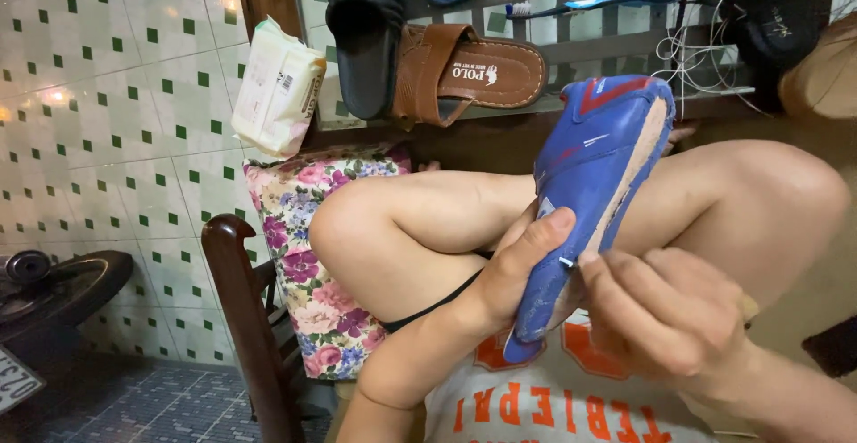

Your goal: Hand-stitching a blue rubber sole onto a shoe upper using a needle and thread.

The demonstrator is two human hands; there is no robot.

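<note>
A blue shoe [596, 171] with red trim and a tan sole edge is held upright over my raised knees [393, 229]. My left hand [522, 264] grips its lower part, with the thumb pressed on the blue side. My right hand [665, 309] is closed around a small tool. The tool's thin metal tip [566, 264] touches the shoe's sole edge beside my left thumb. A tan end [748, 307] sticks out behind my right hand's fingers.
A wooden rack behind holds a brown sandal [469, 73], a black slipper [366, 37], a blue toothbrush [598, 2] and white thread [692, 46]. A white packet of wipes [277, 86] leans at the left. A floral cushion [308, 256] lies on a wooden chair [245, 318].
</note>
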